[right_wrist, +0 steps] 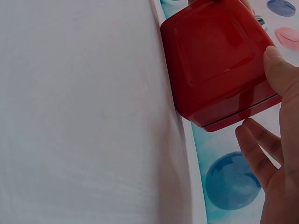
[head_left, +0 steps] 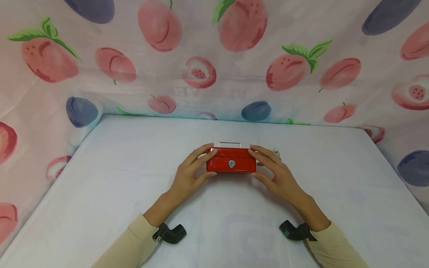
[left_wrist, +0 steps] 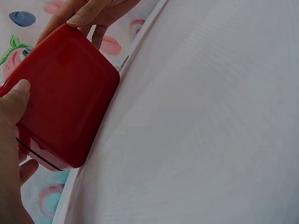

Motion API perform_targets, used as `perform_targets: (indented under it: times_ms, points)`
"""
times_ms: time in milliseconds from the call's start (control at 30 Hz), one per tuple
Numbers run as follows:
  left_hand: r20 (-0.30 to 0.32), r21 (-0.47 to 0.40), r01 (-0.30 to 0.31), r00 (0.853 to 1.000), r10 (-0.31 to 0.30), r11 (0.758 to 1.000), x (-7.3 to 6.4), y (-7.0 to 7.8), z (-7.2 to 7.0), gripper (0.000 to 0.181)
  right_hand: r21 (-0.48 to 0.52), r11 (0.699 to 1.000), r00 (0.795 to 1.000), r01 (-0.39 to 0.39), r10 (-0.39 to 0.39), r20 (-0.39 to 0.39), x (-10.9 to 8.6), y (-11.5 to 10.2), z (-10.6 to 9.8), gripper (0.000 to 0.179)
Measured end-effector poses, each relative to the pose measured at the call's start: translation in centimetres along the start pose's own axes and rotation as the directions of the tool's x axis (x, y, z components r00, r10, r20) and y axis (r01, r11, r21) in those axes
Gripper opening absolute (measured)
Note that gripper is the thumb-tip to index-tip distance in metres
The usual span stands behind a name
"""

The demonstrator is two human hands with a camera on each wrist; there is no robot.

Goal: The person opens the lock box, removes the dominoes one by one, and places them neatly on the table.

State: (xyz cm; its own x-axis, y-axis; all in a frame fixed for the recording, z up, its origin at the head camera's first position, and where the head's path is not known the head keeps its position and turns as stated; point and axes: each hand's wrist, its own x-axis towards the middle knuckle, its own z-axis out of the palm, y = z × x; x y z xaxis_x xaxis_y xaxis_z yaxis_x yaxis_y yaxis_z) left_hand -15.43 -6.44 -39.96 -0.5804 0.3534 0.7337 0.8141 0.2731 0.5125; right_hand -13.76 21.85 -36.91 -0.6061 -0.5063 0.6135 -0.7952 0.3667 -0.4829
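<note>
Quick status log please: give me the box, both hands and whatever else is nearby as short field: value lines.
box: red box, lid closed
lock: round silver lock on the side facing the person
handle: thin metal handle along the top
left hand: left hand grips the box's left end
right hand: right hand grips its right end
nearby: small metal item behind the right hand, possibly keys
surface: white-covered table

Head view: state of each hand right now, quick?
Left hand: holding the left end of the red box, thumb and fingers.
Right hand: holding its right end, thumb and fingers.
</note>
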Motion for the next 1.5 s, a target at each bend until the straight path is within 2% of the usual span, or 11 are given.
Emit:
perform_targets:
  times_ms: [133,333,700,800,900,1100,1267,1500]
  points:
    - [-0.002,-0.011,0.002,1.0,-0.002,1.0,0.1,0.1,0.0,0.063,0.006,1.0,1.0,0.009,-0.008,-0.016,0.7,-1.6,-0.4,0.053]
    - [-0.01,-0.024,-0.004,1.0,0.004,1.0,0.1,0.2,0.0,0.064,-0.003,1.0,1.0,0.012,-0.012,-0.022,1.3,-2.7,-0.6,0.062]
    - [-0.02,-0.019,-0.018,1.0,0.018,1.0,0.0,0.1,0.0,0.065,-0.028,0.998,0.997,0.052,-0.053,-0.059,1.2,-2.5,-0.3,0.059]
    - [-0.029,-0.017,-0.029,0.999,0.028,0.999,0.0,0.1,0.0,0.065,-0.009,0.998,0.996,0.063,-0.064,-0.061,1.3,-2.6,-0.4,0.052]
    - [-0.035,-0.019,-0.04,0.999,0.039,0.999,0.0,0.1,0.1,0.065,-0.001,0.998,0.996,0.063,-0.063,-0.058,1.3,-2.6,-0.4,0.051]
    - [-0.042,-0.018,-0.047,0.998,0.047,0.999,0.0,-0.1,0.1,0.064,-0.019,0.999,0.997,0.049,-0.05,-0.053,1.3,-2.7,-0.4,0.065]
    - [-0.042,-0.024,-0.046,0.998,0.045,0.999,-0.1,-0.2,0.2,0.064,-0.017,0.999,0.997,0.051,-0.052,-0.062,1.2,-2.7,-0.3,0.05]
    - [-0.033,-0.064,-0.031,0.999,0.029,0.997,-0.1,-0.1,0.1,0.065,-0.01,0.999,0.998,0.04,-0.04,-0.055,1.2,-2.7,-0.4,0.058]
